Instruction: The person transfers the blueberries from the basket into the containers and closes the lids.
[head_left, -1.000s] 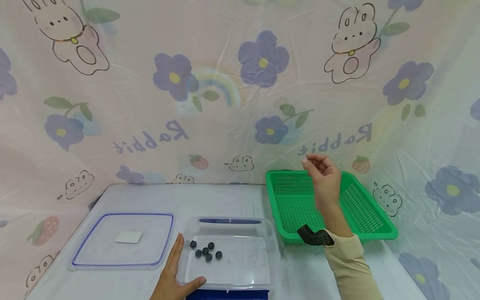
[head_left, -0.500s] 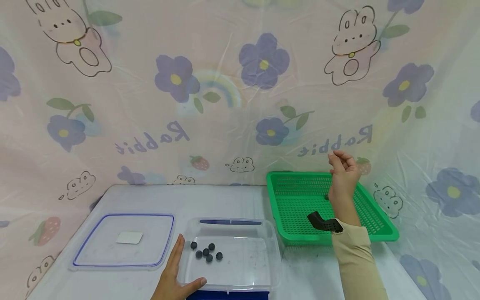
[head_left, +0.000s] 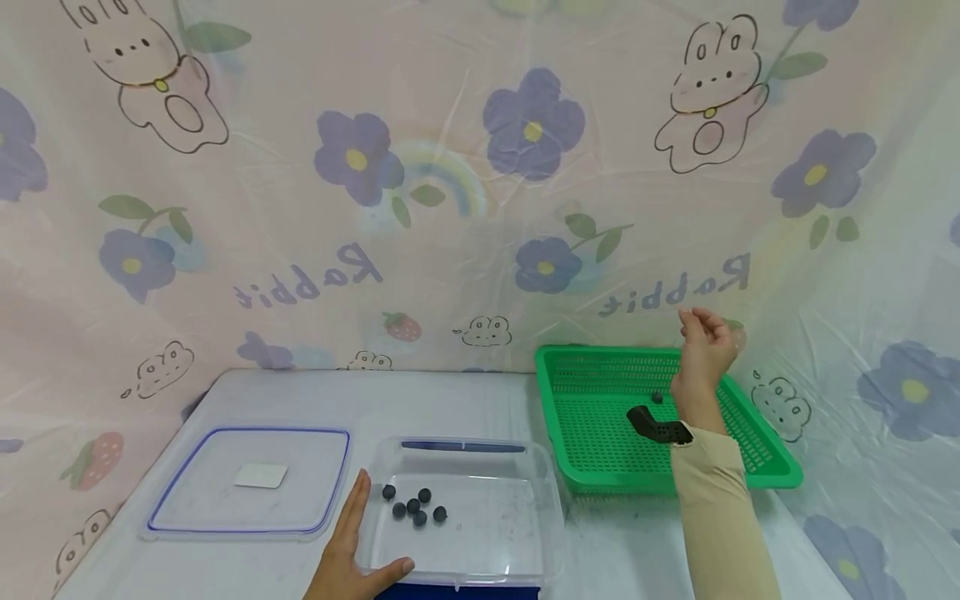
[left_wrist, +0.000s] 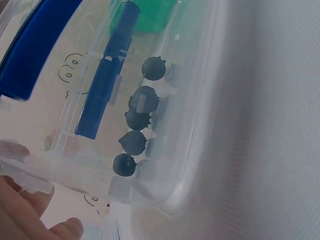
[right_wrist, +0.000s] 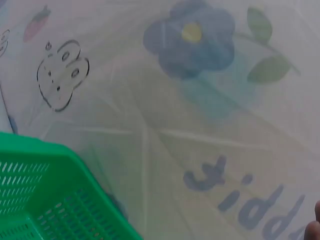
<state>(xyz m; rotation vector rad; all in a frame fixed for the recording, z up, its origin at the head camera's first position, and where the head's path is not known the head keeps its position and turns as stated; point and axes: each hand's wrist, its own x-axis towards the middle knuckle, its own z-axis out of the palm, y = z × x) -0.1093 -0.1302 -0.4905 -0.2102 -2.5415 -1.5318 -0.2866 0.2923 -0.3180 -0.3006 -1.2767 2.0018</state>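
Observation:
My left hand rests along the left side of a clear plastic box, fingers straight and thumb over its near rim. Several blueberries lie in the left part of the box; the left wrist view shows them through the wall as a row of dark berries. My right hand is raised over the right side of a green basket, its fingers bent and thumb close to the index finger. Whether it pinches anything I cannot tell. A single blueberry sits in the basket.
A clear lid with a blue seal lies flat on the table left of the box, a small white card on it. Blue latches line the box's far and near sides. A printed curtain hangs behind the table.
My right hand has moved to the right over the basket, and the blueberry there has come into sight beside it. The left hand and the berries in the box stay as they were.

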